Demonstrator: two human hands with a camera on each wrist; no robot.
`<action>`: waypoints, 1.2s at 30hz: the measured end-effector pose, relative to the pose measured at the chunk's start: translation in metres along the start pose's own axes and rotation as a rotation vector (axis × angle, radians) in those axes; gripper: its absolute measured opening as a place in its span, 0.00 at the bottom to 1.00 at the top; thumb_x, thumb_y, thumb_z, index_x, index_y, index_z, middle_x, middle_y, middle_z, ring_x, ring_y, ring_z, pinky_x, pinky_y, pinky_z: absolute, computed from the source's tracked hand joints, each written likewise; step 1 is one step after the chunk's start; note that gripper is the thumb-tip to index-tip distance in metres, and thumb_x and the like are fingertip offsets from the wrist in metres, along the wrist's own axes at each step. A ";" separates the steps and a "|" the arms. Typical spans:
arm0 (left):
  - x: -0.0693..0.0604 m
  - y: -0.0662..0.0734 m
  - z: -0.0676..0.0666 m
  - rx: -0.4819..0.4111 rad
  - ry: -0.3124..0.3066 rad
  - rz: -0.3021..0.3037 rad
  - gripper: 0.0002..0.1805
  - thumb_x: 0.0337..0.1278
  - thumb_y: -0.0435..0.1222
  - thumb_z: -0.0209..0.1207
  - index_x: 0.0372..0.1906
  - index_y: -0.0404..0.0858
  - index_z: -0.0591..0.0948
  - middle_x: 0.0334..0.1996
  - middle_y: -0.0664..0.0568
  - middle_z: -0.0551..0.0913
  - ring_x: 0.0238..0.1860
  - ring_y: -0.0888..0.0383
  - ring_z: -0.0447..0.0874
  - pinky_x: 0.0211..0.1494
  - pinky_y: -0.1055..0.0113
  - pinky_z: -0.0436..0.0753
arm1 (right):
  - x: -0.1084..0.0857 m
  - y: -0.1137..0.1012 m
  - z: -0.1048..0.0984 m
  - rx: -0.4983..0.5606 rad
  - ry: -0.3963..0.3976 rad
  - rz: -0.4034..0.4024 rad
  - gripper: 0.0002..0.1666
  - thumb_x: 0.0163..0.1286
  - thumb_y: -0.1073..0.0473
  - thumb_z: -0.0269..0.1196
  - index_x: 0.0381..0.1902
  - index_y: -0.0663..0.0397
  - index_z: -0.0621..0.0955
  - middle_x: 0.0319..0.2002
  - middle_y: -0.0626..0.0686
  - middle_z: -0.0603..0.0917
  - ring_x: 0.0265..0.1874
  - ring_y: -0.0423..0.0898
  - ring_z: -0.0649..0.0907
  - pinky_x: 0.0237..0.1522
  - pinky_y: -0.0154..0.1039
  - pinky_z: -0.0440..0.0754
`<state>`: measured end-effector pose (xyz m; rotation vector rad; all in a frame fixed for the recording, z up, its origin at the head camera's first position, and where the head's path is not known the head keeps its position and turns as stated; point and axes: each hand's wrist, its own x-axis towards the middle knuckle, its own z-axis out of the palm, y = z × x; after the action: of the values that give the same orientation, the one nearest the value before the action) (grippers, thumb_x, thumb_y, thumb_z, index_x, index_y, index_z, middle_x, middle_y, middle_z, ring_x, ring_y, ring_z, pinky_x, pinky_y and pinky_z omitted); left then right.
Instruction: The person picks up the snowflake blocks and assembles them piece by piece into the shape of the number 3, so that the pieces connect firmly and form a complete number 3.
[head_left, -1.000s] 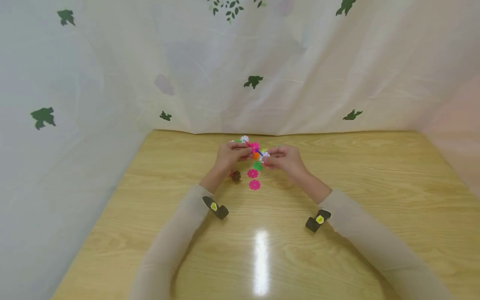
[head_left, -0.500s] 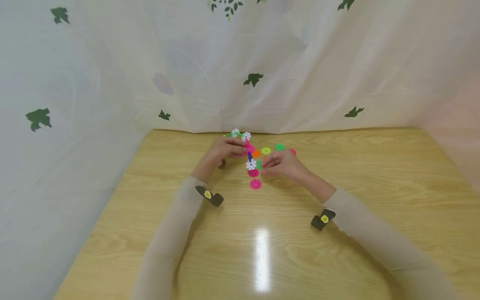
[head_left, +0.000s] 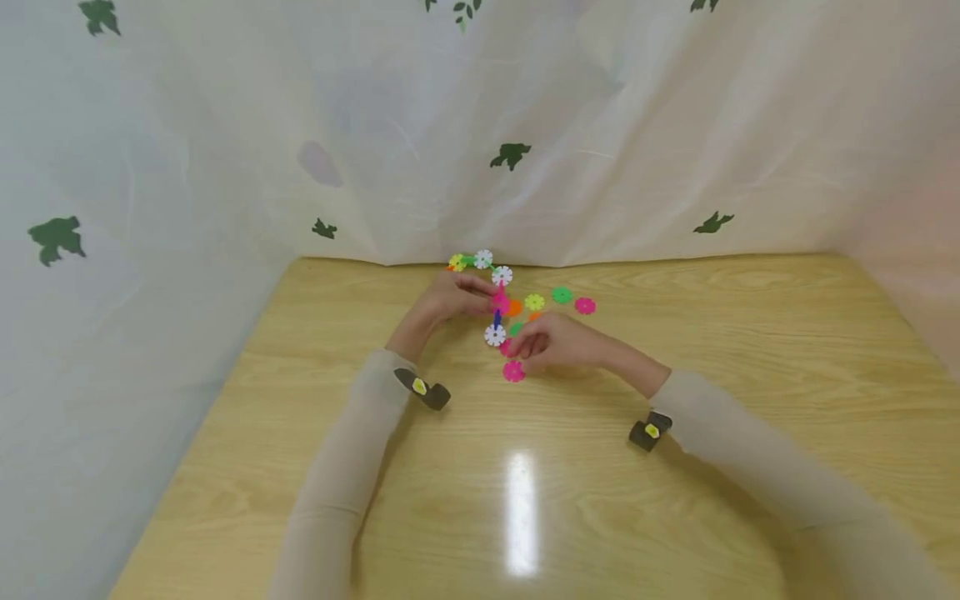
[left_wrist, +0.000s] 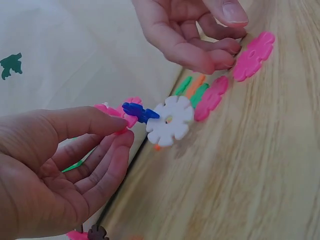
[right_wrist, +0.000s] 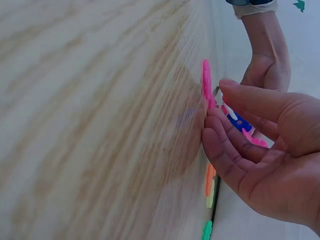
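My left hand point(head_left: 448, 298) pinches a pink snowflake disc point(left_wrist: 131, 111) between thumb and fingers. That disc is part of a linked chain. A blue disc point(left_wrist: 140, 112) joins it to a white disc point(left_wrist: 170, 121) at the near end. From the other side of the hand the chain runs on to white point(head_left: 502, 276) and yellow discs point(head_left: 457, 262). Holding nothing, my right hand point(head_left: 566, 340) hovers low beside the loose pink disc point(head_left: 513, 371), fingers loosely bent and thumb apart. A second pink disc point(left_wrist: 211, 98) lies partly behind its fingertips in the head view.
Loose discs lie on the wooden table point(head_left: 360, 500): orange point(head_left: 513, 307), yellow point(head_left: 534, 302), green point(head_left: 562, 295) and pink point(head_left: 585, 306). A brown disc point(left_wrist: 97, 232) shows below the left hand. A printed curtain point(head_left: 585, 183) hangs along the table's back edge.
The right hand has let go of the chain's white disc and moved down toward the near pink discs. The left hand keeps the chain, whose white end now hangs toward the near side.
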<state>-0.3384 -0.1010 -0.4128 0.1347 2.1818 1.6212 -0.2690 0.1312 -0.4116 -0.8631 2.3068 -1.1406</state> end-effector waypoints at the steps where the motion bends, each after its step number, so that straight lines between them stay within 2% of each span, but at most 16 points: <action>1: 0.000 0.000 0.001 0.010 0.003 -0.004 0.16 0.55 0.28 0.71 0.51 0.35 0.87 0.44 0.46 0.90 0.39 0.59 0.87 0.51 0.65 0.87 | 0.000 0.000 0.000 -0.001 -0.016 -0.012 0.12 0.64 0.68 0.70 0.46 0.62 0.87 0.42 0.58 0.89 0.38 0.46 0.85 0.44 0.34 0.85; 9: -0.001 -0.001 0.003 0.029 0.029 0.001 0.19 0.52 0.25 0.70 0.51 0.35 0.87 0.45 0.45 0.89 0.40 0.59 0.85 0.45 0.72 0.85 | 0.005 0.001 -0.002 -0.043 -0.108 -0.053 0.16 0.65 0.65 0.70 0.51 0.59 0.87 0.40 0.56 0.84 0.37 0.44 0.80 0.43 0.35 0.82; 18: -0.002 -0.001 0.003 0.016 0.018 0.001 0.19 0.50 0.24 0.69 0.51 0.35 0.87 0.43 0.48 0.89 0.40 0.59 0.84 0.43 0.73 0.83 | 0.008 0.001 0.000 -0.123 -0.141 -0.078 0.16 0.64 0.66 0.71 0.51 0.57 0.88 0.38 0.54 0.81 0.36 0.43 0.77 0.41 0.33 0.80; 22: -0.002 -0.003 0.005 0.018 0.020 0.019 0.19 0.51 0.24 0.69 0.50 0.34 0.86 0.43 0.48 0.89 0.41 0.60 0.83 0.44 0.73 0.82 | 0.007 0.000 0.000 -0.138 -0.132 -0.067 0.15 0.61 0.67 0.72 0.47 0.58 0.88 0.38 0.54 0.82 0.37 0.44 0.79 0.43 0.34 0.81; 27: -0.002 -0.004 0.004 0.015 0.012 0.053 0.17 0.51 0.23 0.68 0.50 0.31 0.86 0.38 0.52 0.89 0.37 0.61 0.84 0.42 0.74 0.84 | 0.006 0.001 -0.001 -0.095 -0.116 -0.027 0.13 0.59 0.70 0.72 0.43 0.58 0.86 0.38 0.54 0.84 0.39 0.45 0.81 0.45 0.36 0.83; 32: -0.004 -0.002 0.004 0.011 -0.007 0.031 0.16 0.52 0.24 0.69 0.48 0.33 0.87 0.38 0.51 0.89 0.34 0.60 0.84 0.42 0.69 0.87 | 0.006 0.006 -0.005 -0.078 -0.055 -0.049 0.11 0.61 0.71 0.71 0.42 0.58 0.84 0.37 0.54 0.85 0.38 0.47 0.82 0.43 0.37 0.84; 36: -0.007 0.002 0.003 0.020 -0.021 0.011 0.15 0.54 0.26 0.69 0.48 0.32 0.87 0.40 0.50 0.88 0.34 0.61 0.84 0.44 0.67 0.88 | 0.007 0.011 -0.009 -0.069 0.012 -0.026 0.13 0.60 0.72 0.71 0.42 0.59 0.85 0.39 0.56 0.86 0.40 0.49 0.84 0.44 0.38 0.84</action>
<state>-0.3314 -0.0994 -0.4098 0.1696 2.1855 1.5977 -0.2834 0.1371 -0.4162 -0.9166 2.3633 -1.0859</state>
